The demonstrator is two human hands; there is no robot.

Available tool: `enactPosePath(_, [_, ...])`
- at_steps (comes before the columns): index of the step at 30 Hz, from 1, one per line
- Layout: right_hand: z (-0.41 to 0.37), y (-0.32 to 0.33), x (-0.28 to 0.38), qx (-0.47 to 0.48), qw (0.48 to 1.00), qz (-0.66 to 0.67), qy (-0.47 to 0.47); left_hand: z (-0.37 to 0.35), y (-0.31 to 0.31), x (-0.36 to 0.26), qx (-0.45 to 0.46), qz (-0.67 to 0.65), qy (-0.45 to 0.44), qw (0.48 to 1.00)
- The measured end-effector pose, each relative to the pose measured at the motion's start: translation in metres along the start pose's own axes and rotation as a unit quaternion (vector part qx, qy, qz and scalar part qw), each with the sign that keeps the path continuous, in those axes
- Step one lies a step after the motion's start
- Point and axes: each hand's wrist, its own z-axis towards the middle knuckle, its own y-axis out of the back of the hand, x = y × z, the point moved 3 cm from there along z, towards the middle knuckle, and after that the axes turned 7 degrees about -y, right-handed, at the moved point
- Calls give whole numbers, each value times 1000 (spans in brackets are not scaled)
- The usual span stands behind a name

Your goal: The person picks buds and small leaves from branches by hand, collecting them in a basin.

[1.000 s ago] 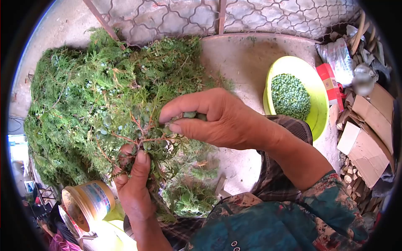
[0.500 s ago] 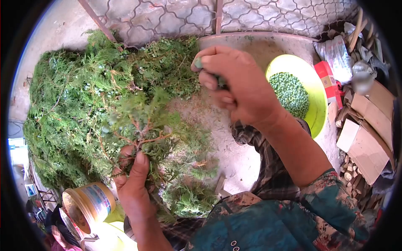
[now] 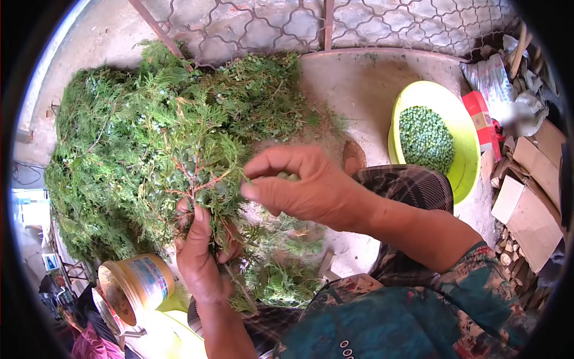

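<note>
My left hand (image 3: 202, 254) is closed around the stem of a leafy conifer branch (image 3: 194, 185) with reddish twigs and flat green sprays. My right hand (image 3: 299, 182) is at the branch's right side, thumb and forefinger drawn together at a sprig tip. Small green seed cones (image 3: 288, 176) show inside its curled fingers; how many it holds is hidden. Behind the branch lies a big heap of cut conifer branches (image 3: 107, 149), some bearing pale cones. A yellow-green tub (image 3: 469, 170) beyond my right forearm contains a mass of loose green cones (image 3: 426, 140).
A metal lattice (image 3: 382, 27) runs along the back. Flattened cardboard (image 3: 529, 221), a red box (image 3: 480, 122) and split wood (image 3: 508, 248) are at right. A tan bucket (image 3: 140, 284) lies tipped at lower left. My plaid-trousered knee (image 3: 412, 185) is beside the tub.
My right hand has come down and left from above to the branch, with green cones still in it. The left hand keeps its hold on the branch. The whole view has shifted slightly.
</note>
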Motion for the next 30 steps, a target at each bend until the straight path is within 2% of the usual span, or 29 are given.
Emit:
enactPosePath(1, [1,-3,-4,-1,1000,0,0,0,0,-1,16,-21,3,1000])
enactPosePath(3, [0,-6,-2,-44,983,-122,131,-1,-2,-1,31,-41,7,999])
enactPosePath(4, [0,-7,0,-27,992,-103,72,-1,-3,-1,2,-3,-8,1000])
enactPosePath(9, [0,-14,2,-12,999,-34,19,-3,-6,2,-62,81,-67,993])
enactPosePath(11, [2,-14,-1,-7,1000,-18,-3,-5,-6,1,-70,102,-63,990])
enactPosePath(12, [4,-11,-1,-52,988,-135,57,-4,-5,1,-70,102,-61,990])
enactPosePath(13, [5,-9,1,-96,956,-250,116,-4,-4,1,-73,112,-65,989])
enactPosePath(14, [5,-8,2,-97,956,-251,115,-3,-4,1,-75,122,-68,987])
enactPosePath(16, [4,-7,7,-110,862,-465,171,-1,-4,8,-97,124,-77,985])
enactPosePath(17, [7,-4,7,-111,862,-465,170,0,-4,11,-119,127,-88,981])
enactPosePath(19, [15,10,2,-168,758,-620,118,-1,3,3,-100,123,-95,983])
enactPosePath(21, [22,52,15,-300,679,-628,232,2,15,-14,-79,117,-117,983])
enactPosePath(22, [19,63,21,-302,674,-632,233,2,18,-17,-110,101,-97,984])
enactPosePath(23, [18,72,36,-272,861,-409,132,2,21,-17,-143,84,-76,983])
enactPosePath(24, [15,74,43,-212,966,-146,14,3,24,-18,-147,80,-78,983])
enactPosePath(26, [-5,84,60,-169,983,67,36,5,19,-13,12,-105,22,994])
enactPosePath(28, [-29,116,75,-185,963,159,118,6,11,-11,-25,-104,29,994])
enactPosePath(29, [-46,130,88,-197,953,153,170,7,9,-8,-58,-105,39,992])
enactPosePath(30, [-66,152,96,-252,937,86,225,8,11,-6,-22,-118,47,992])
